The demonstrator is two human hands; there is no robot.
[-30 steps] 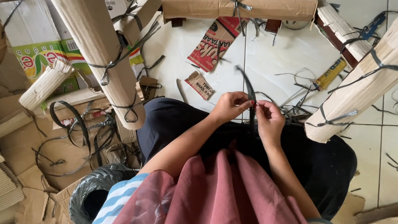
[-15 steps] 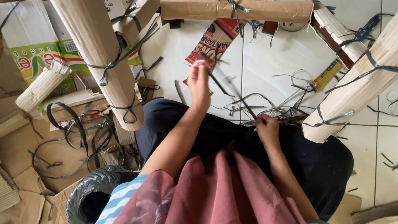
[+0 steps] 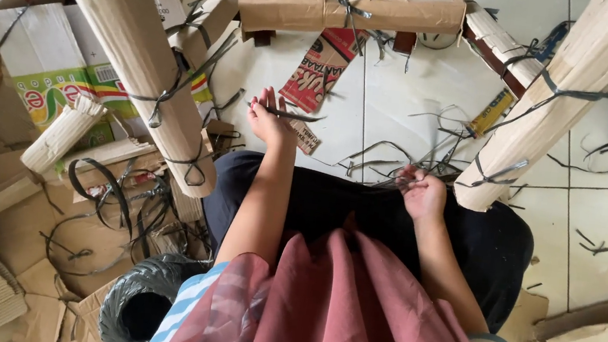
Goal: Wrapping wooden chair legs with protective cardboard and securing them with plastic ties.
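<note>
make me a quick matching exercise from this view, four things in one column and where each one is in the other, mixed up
Things:
1. left hand
2. right hand
3. black strap coil
4. tied cardboard roll

Places:
A. lower left, beside the striped sleeve
B. stretched forward over the white floor, a dark strip across its fingers
C. top centre, lying crosswise
D. at the edge of the dark lap, pinching thin strips

Pairs: 1-B, 2-D, 3-A, 4-C
</note>
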